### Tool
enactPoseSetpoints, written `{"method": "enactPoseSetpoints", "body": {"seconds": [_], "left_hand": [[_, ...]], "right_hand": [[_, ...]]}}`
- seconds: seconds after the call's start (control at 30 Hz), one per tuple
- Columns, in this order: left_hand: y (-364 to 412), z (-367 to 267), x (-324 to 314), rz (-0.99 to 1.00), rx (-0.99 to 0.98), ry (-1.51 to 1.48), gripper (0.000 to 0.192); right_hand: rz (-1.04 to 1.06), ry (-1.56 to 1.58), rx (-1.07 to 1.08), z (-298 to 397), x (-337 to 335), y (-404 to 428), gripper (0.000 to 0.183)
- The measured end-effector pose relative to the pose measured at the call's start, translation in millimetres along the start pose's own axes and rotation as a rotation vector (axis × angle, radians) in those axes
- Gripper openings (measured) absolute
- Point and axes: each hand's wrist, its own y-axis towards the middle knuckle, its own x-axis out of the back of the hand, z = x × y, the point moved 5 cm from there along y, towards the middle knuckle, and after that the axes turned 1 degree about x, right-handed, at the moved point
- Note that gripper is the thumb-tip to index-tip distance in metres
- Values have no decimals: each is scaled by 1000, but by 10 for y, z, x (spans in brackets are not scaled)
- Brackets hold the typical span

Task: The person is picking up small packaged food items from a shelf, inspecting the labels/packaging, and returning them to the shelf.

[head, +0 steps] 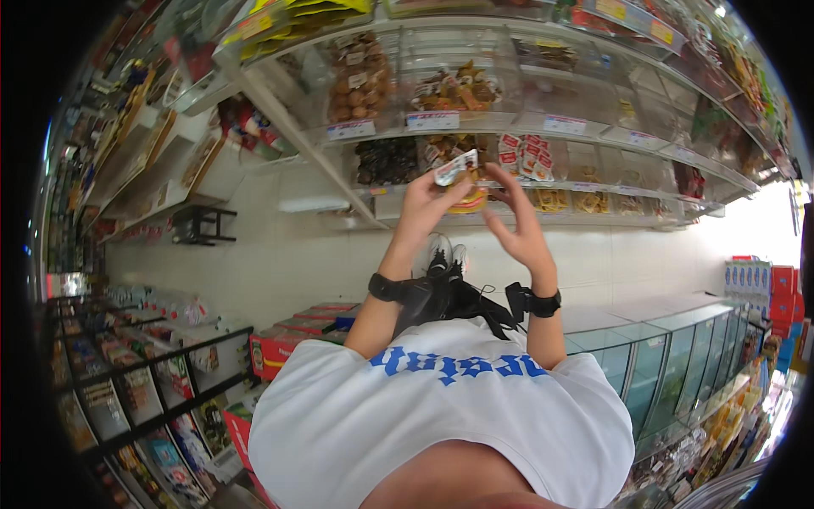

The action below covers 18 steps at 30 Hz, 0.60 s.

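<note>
Between the thumb and fingers of my left hand point(427, 202) is a small printed snack packet point(455, 168), white and brown. My right hand point(518, 223) is just to the right of it, fingers spread and nothing in them. Behind the hands, on a lower shelf, stand clear bins: one of dark wrapped pieces point(386, 162), one of brown and gold packets, partly hidden by my left hand, and one of red and white packets point(525, 156). Something yellow and red point(469, 201) shows between my hands; I cannot tell whether it is held.
Above are clear bins with round brown items point(359, 86) and gold-wrapped pieces point(459, 89), with price tags along the shelf edge point(502, 123). A black stool point(213, 226) stands at left. Red cartons point(267, 356) and glass-fronted cases point(661, 356) flank my body.
</note>
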Motion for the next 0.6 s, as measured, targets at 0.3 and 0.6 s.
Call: {"method": "enactPoseSetpoints", "body": {"seconds": [0.3, 0.6], "left_hand": [[-417, -136, -499, -48, -235, 270, 42], [-467, -546, -652, -82, -336, 58, 18]], "right_hand": [[-42, 262, -259, -131, 182, -371, 43], [92, 105, -111, 234, 424, -99, 58]]}}
